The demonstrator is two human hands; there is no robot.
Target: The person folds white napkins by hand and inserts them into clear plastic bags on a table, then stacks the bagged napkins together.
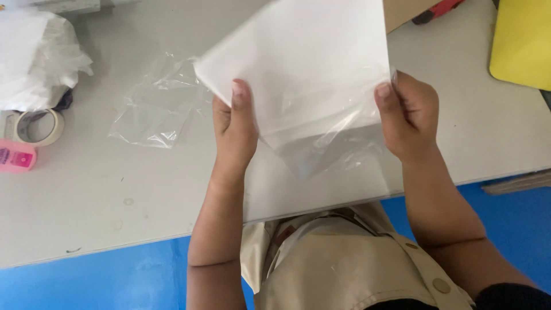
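While the grey-white table (103, 189) fills most of the view, the largest thing over it is a white folded sheet in a clear plastic bag (310, 74), held up above the near edge, between the two hands. It looks as if the sheet is being seated in its sleeve, whose loose, empty end hangs down between the wrists; finishing that would call for a firm pinch at both edges and a careful slide so the film does not crumple. A second, empty clear bag (152, 112) lies flat on the table to the left, just beside the held one. Farther left sit a bundle of white plastic film (34, 54), a roll of tape (37, 127) and a small pink object (16, 156); a yellow board (522, 43) shows at top right. The left hand (234, 129) pinches the lower left edge, thumb on top, fingers behind. The right hand (408, 115) grips the right edge, fingers curled together.
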